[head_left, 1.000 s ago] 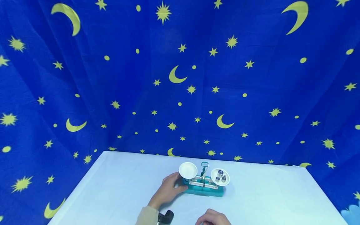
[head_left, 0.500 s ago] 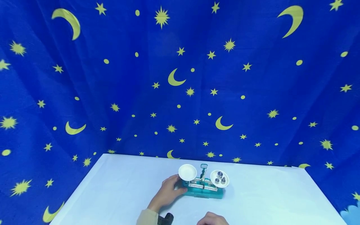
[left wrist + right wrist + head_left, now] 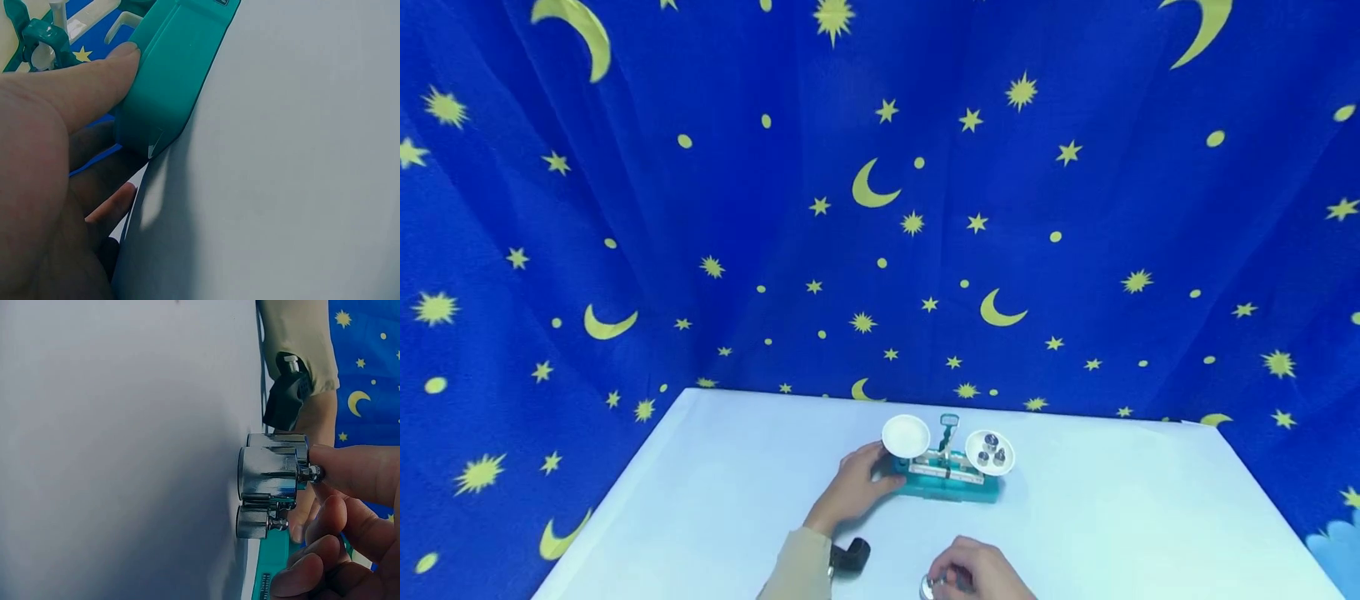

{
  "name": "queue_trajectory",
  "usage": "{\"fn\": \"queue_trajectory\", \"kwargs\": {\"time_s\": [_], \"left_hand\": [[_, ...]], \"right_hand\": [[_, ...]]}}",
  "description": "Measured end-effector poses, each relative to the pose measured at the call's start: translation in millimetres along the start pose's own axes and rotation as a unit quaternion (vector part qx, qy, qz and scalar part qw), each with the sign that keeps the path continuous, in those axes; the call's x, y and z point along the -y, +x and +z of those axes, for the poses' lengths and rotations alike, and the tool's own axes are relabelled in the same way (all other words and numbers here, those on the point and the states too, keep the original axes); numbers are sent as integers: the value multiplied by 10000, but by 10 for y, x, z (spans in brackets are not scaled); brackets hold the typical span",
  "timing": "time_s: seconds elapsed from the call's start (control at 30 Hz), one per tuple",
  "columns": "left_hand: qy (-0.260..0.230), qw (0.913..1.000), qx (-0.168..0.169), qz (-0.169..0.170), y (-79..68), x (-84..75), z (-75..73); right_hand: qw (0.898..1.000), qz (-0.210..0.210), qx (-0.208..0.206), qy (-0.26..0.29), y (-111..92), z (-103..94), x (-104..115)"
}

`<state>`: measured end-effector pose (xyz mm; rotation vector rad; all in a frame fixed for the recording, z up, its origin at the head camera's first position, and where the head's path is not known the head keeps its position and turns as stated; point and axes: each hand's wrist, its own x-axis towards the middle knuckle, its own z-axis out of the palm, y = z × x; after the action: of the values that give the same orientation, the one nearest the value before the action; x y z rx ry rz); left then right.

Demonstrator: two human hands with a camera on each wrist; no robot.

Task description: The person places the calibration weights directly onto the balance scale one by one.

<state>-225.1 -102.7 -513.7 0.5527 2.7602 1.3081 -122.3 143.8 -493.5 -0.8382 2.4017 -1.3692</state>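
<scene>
A green balance scale [image 3: 951, 487] stands on the table, its left white pan [image 3: 906, 437] bare and its right pan [image 3: 973, 451] bearing three metal weights. My left hand [image 3: 853, 490] grips the left end of the green base, thumb [image 3: 122, 65] on its near side and the other fingers behind. Near the table's front, my right hand [image 3: 981, 571] pinches the knob of a shiny cylindrical weight [image 3: 269, 474] between thumb and fingers. In the right wrist view, a smaller weight [image 3: 252, 522] and another cylinder [image 3: 284, 440] stand close beside it.
The white table [image 3: 1112, 517] extends around the scale. Blue cloth [image 3: 760, 208] with yellow moons and stars hangs behind it and at the sides. A black device [image 3: 852, 556] sits at the left wrist, by the beige sleeve [image 3: 801, 562].
The head view has tilted slightly downward. My right hand has come further into view, and the weight in its fingers now shows. The left hand keeps its place on the scale.
</scene>
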Motion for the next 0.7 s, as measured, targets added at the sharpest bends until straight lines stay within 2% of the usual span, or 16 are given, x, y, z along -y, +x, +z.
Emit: {"fn": "queue_trajectory", "kwargs": {"time_s": [0.13, 0.27, 0.43, 0.7], "left_hand": [[134, 9998, -116, 126, 221, -29, -108], [126, 9999, 32, 3, 285, -30, -140], [182, 9998, 48, -74, 239, -22, -109], [109, 9992, 197, -323, 34, -13, -8]], "right_hand": [[9981, -73, -392, -462, 126, -120, 58], [9966, -89, -482, -664, 148, -148, 83], [9960, -5, -563, -691, 109, -106, 94], [9975, 126, -499, -476, -61, 29, 90]]}}
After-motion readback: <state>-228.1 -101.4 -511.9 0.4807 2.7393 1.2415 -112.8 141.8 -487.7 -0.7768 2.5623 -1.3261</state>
